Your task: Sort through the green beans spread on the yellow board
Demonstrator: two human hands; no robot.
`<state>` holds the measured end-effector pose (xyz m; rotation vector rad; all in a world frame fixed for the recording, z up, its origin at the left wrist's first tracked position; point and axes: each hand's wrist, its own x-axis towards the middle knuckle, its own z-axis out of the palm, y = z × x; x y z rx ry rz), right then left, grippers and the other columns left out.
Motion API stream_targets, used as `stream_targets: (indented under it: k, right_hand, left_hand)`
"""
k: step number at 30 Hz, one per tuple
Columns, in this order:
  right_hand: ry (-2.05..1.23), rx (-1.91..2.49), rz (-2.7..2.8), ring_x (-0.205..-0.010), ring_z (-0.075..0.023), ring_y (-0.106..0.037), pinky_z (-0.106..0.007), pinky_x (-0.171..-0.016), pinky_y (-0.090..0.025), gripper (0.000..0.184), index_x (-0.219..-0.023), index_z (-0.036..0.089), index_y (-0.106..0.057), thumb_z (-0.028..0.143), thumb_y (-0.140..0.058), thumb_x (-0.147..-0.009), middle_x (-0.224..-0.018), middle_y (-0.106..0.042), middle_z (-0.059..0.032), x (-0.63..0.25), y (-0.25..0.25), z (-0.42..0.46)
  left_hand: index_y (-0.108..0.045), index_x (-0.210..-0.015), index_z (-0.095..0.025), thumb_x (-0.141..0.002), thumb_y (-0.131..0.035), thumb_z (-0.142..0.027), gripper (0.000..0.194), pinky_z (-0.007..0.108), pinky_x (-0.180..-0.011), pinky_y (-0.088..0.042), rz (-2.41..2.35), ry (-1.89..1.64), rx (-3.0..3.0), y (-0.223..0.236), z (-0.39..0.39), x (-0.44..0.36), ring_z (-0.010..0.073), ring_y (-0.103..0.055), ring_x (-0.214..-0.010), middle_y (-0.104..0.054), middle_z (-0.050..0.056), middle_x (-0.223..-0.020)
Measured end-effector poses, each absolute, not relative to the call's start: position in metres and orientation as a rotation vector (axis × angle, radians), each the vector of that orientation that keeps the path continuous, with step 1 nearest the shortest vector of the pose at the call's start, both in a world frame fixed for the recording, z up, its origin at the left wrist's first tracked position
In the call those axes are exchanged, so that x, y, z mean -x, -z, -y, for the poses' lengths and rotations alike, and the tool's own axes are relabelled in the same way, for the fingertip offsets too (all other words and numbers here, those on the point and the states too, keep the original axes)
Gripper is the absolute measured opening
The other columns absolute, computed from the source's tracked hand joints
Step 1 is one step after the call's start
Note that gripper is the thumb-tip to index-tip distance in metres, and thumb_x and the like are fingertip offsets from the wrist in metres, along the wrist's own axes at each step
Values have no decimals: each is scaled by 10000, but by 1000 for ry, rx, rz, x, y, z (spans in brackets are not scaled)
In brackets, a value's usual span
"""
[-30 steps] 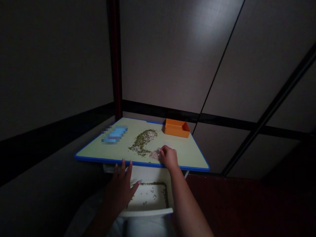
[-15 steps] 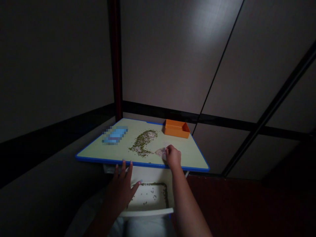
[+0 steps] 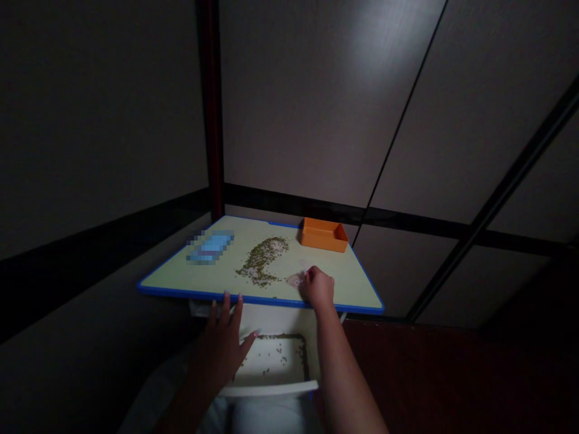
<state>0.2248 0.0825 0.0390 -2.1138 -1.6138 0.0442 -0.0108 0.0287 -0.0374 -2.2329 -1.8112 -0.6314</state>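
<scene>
Head view: we look down on a pale tabletop (image 3: pixel 348 283) edged in blue. Our right hand (image 3: pixel 319 288) is over its near side, fingers curled in, thumb and fingertips pinching the right end of a pale see-through piece (image 3: pixel 295 279); what it is, we cannot make out. This piece lies low over the top, just right of a curved spread of small green and pale grains (image 3: pixel 262 258). A few stray grains sit around that spread.

Our left hand (image 3: pixel 224 343) has its fingers spread, their tips by the near blue edge; whether they press on it, we cannot tell. Its thumb reaches over an open white drawer (image 3: pixel 271 390) below the tabletop, where dark bits (image 3: pixel 283 360) lie scattered and line the sides.

Far right corner: an orange box (image 3: pixel 324 241), open-topped. Left side: a light-blue item (image 3: pixel 211 247), pixelated. Grey wall panels (image 3: pixel 307 120) behind; dark red floor (image 3: pixel 407 361) at right.
</scene>
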Motion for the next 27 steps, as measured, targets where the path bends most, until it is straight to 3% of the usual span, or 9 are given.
stream_targets:
  k: [18,27]
  right_hand:
    - [-3,2167,1564,-850,-203,-643,-299,-734,-316,236,-975,193,-637,299,-428,-944,-914,-719,-102,-221,-39,-94]
    - [-115,1896,1531,-776,-141,-594,-235,-675,-314,200,-893,230,-638,295,-452,-929,-868,-708,1,-228,-27,-98]
  left_hand:
    - [-423,-1394,-106,-810,-521,-456,689,516,-1045,-391,1837,619,2232,33,-26,8,431,-332,-1374,-336,225,-1513]
    - [-436,-1383,-103,-808,-510,-475,689,524,-1037,-395,1784,615,2210,38,-28,10,435,-355,-1360,-349,234,-1502]
